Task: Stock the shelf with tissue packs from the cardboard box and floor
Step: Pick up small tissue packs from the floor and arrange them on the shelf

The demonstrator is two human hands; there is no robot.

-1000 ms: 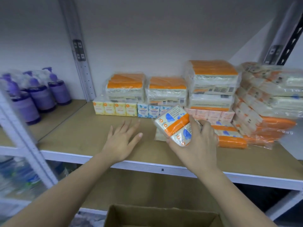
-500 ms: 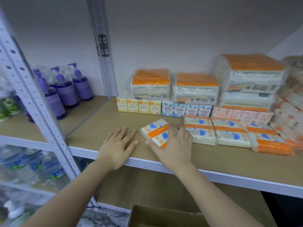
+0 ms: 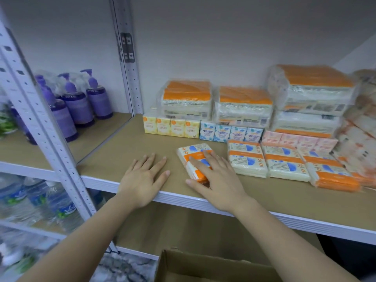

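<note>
Two hands are out over the shelf point(image 3: 122, 151), above the cardboard box point(image 3: 203, 267). My left hand point(image 3: 142, 178) lies flat, fingers spread, holding nothing. My right hand point(image 3: 215, 178) presses straight fingers on a tissue pack point(image 3: 191, 157) near the front edge. Farther back I see stacked tissue bundles point(image 3: 244, 104).

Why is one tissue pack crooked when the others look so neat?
The tissue pack under the right hand lies at a slant near the shelf front edge, apart from the straight row of matching packs beside it. It is just not lined up yet. Nothing looks spilled or torn.
</note>
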